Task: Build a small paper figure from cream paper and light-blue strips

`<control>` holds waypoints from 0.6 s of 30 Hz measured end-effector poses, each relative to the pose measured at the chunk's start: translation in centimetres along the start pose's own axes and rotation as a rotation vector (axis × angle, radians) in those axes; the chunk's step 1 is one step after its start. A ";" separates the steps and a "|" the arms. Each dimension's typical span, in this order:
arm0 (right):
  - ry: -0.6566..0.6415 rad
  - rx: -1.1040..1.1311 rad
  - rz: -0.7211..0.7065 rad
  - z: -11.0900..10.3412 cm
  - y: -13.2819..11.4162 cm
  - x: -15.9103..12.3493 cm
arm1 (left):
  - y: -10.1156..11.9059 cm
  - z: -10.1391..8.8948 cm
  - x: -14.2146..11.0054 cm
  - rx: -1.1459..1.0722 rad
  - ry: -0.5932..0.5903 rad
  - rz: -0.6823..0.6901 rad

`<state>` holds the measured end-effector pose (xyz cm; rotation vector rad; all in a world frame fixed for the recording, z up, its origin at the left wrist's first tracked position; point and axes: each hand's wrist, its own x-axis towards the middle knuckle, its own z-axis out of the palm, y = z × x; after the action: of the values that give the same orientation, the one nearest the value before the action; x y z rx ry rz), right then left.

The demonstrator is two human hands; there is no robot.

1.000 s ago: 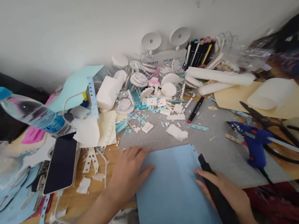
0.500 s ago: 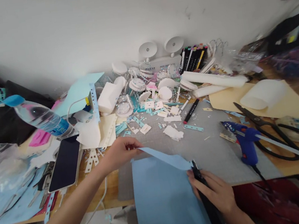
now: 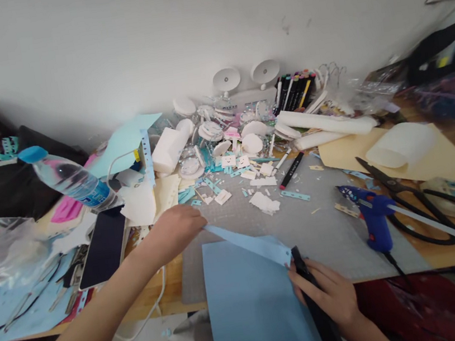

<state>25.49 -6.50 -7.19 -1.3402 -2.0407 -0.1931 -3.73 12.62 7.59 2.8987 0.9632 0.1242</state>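
Note:
My left hand pinches the far end of a light blue foam-like strip, which stretches slantwise down to the right. Small holes show near the strip's right end. My right hand is wrapped around a long black tool that looks like a hole punch; its tip is right beside the strip's end. Under the strip a larger light blue sheet hangs over the table's front edge, its right side near my right hand. The lower part of the tool runs out of view.
A grey cutting mat carries scraps and a black marker. To the right lie a blue glue gun and large scissors. A phone and a water bottle are on the left; white discs crowd the back.
My left hand has shifted slightly left with its end of the strip. The strip's right end now lies beside the tool's tip with its holes showing. My right hand has barely moved.

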 end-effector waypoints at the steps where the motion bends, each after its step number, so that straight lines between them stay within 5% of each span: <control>1: -0.002 0.001 -0.004 0.0 0.0 0.0 | -0.3 -0.2 0.0 0.032 -0.007 0.009; 8: 0.008 -0.030 -0.085 -0.3 0.2 0.5 | -0.6 0.0 -0.4 0.098 -0.049 0.017; 13: 0.033 -0.021 -0.107 -1.0 -0.3 1.2 | 4.7 1.7 0.7 -0.028 -0.019 0.138; 18: 0.064 -0.023 -0.143 -1.2 -0.5 1.5 | 9.3 4.2 5.4 -0.091 0.050 0.126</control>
<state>25.25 -6.08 -5.27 -1.1873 -2.0862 -0.3199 6.50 8.23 4.69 2.8840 0.7599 0.2424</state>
